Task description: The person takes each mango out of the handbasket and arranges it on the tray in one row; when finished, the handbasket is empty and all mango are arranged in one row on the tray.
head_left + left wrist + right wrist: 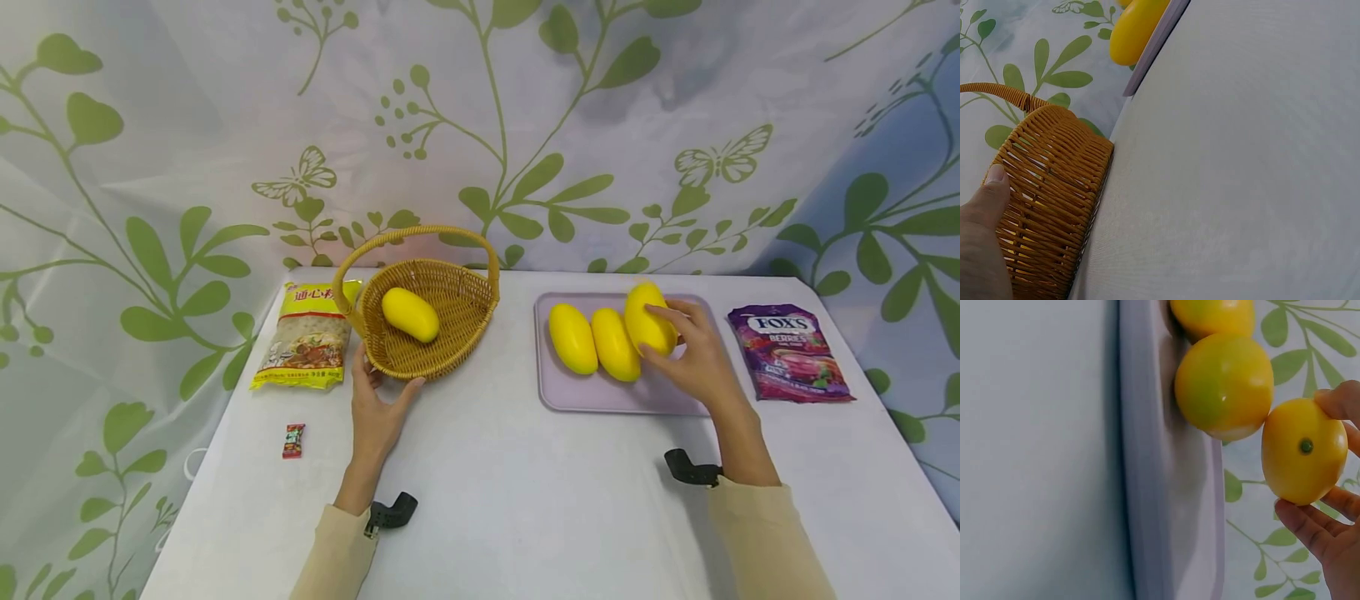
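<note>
With thumb and fingers around it, my right hand (696, 357) grips a yellow mango (649, 320) at the right of the lilac tray (547, 392). In the right wrist view this mango (1304, 453) is raised off the tray, its stem end facing the camera. Two more mangoes, one at the left (573, 338) and one in the middle (616, 345), lie side by side on the tray. My left hand (378, 417) holds the near left side of a wicker basket (468, 333), thumb (996, 187) against its wall. Inside the basket lies another mango (410, 314).
A yellow pasta bag (303, 337) lies left of the basket, with a small red wrapped candy (293, 441) nearer the front. A purple Fox's candy bag (789, 353) lies right of the tray. Behind the white table (525, 500) hangs a leaf-patterned curtain (465, 108). The basket's handle (416, 233) arches up.
</note>
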Available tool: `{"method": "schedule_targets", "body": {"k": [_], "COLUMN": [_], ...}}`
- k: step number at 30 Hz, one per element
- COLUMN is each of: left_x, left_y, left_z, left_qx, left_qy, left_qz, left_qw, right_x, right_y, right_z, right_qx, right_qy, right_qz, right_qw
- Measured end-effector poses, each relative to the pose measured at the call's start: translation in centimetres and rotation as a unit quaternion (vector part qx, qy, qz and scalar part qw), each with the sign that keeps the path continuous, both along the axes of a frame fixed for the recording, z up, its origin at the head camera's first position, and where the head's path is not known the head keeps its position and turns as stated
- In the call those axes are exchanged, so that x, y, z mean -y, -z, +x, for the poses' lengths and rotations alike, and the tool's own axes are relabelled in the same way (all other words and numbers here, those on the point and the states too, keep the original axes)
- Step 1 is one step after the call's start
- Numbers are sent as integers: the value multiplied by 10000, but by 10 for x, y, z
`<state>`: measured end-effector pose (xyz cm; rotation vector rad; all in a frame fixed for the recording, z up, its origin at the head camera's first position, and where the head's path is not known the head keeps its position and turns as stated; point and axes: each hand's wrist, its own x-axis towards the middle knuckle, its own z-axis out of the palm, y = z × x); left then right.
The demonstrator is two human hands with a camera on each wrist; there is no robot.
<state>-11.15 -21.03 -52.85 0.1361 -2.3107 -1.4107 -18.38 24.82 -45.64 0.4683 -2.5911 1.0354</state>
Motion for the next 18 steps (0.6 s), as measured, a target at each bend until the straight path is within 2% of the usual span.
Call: {"method": "schedule_targets", "body": {"k": [8,18], "left_x": [0,1], "left_y": [0,2], "left_z": [0,-1], "left_qx": [101,81], "left_qy": [-36,-44], "left_qz": [41,26], "left_qw": [9999,10000], "right_x": [-11,-20], "right_y": [2,26], "right_z": [9,12], "right_qx": [473,477], "right_qy": [286,130], "right_qz": [69,365], "right_qw": [9984,9981]}}
